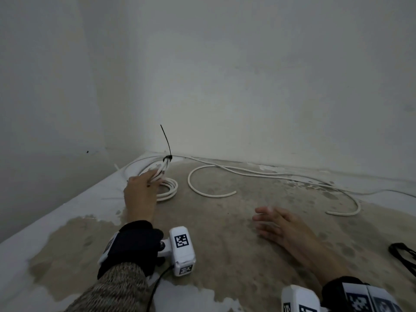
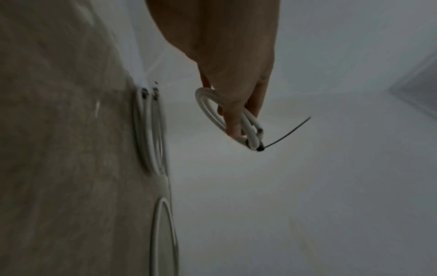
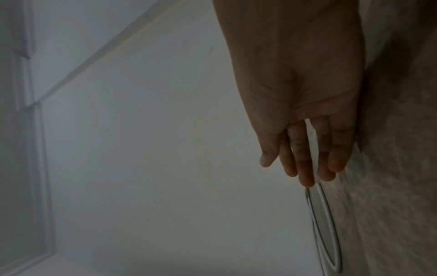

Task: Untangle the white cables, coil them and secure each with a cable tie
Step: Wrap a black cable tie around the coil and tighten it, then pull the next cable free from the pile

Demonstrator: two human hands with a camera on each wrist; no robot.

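My left hand (image 1: pixel 144 188) grips a coiled white cable (image 1: pixel 161 171) held just above the floor at the far left. A black cable tie (image 1: pixel 166 140) binds that coil, its tail sticking up. In the left wrist view the fingers (image 2: pixel 232 121) curl round the coil (image 2: pixel 208 104), with the tie (image 2: pixel 287 131) pointing right. Another white coil (image 1: pixel 167 190) lies on the floor under the hand. Loose white cables (image 1: pixel 209 192) curve across the floor to the right. My right hand (image 1: pixel 273 224) hovers open over the floor, fingers (image 3: pixel 305 168) straight and holding nothing.
The floor (image 1: pixel 225 244) is blotchy tan and white, bounded by white walls (image 1: pixel 247 86) meeting in a corner behind the coils. A black bundle of ties (image 1: pixel 403 253) lies at the right edge. A thin white strip (image 1: pixel 117 166) lies near the left wall.
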